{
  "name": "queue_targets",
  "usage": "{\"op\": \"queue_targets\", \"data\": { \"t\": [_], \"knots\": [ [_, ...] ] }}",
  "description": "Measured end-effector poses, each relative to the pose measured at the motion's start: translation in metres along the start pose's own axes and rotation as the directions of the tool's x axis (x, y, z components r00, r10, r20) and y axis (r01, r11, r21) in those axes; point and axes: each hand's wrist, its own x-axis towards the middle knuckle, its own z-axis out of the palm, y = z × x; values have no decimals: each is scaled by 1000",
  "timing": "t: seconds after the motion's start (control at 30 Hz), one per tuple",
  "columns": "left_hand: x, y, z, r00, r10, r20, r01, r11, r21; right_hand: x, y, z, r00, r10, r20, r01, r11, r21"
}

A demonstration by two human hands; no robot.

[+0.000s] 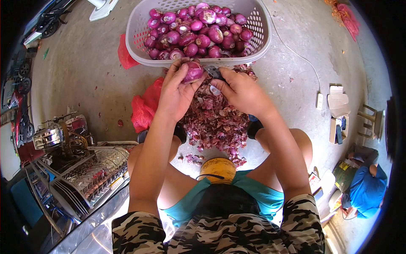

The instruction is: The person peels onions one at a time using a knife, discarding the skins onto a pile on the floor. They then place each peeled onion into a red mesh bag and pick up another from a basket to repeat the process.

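My left hand (176, 91) is closed around a red onion (193, 72), held just in front of the basket's near rim. Closed on a small dark knife (214, 73), my right hand (241, 91) is close beside the onion. A pale scrap (215, 90) shows by my right thumb; I cannot make out what it is. Many red onions (203, 41), mostly peeled and shiny, fill the grey plastic basket (198, 62) ahead of me. Below my hands a heap of dry onion skins (218, 122) covers the floor between my feet.
Red mesh bags (146, 106) lie left of the skins. A yellow bucket (218, 169) is between my thighs. At left stand metal machine parts (84, 169). A power strip (319, 101) with its cord and a cardboard box (338, 122) lie right, near a person in blue (368, 190).
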Motion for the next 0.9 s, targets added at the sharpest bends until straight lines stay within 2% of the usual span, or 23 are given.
{"op": "queue_targets", "data": {
  "t": [0.17,0.23,0.33,0.47,0.5,0.6,0.73,0.77,0.9],
  "knots": [
    [-1,-2,4,999,28,16,-28,999,42,2,14,19,992,-87,-89,91,995,38],
    [0,-5,0,998,60,-1,-60,997,57,1,11,25,992,-72,-103,76,996,40],
    [2,-5,-3,998,61,-21,-61,997,-37,-5,5,42,997,-4,-79,8,999,50],
    [3,-1,4,990,124,-68,-126,992,-19,-13,-5,55,999,47,-28,-46,998,35],
    [4,0,3,990,124,-63,-125,992,-17,-12,-5,52,997,68,-27,-65,995,81],
    [2,3,0,995,95,-36,-96,995,-34,-6,-5,34,992,56,-118,-43,993,110],
    [-1,1,-1,999,45,-2,-45,998,-41,1,3,28,941,-59,-334,100,989,107],
    [-2,0,0,999,38,0,-38,999,-38,1,1,24,953,-40,-301,68,994,81],
    [-2,-4,6,1000,16,8,-16,1000,-5,4,4,23,929,-185,-321,215,975,60]
  ]
}}
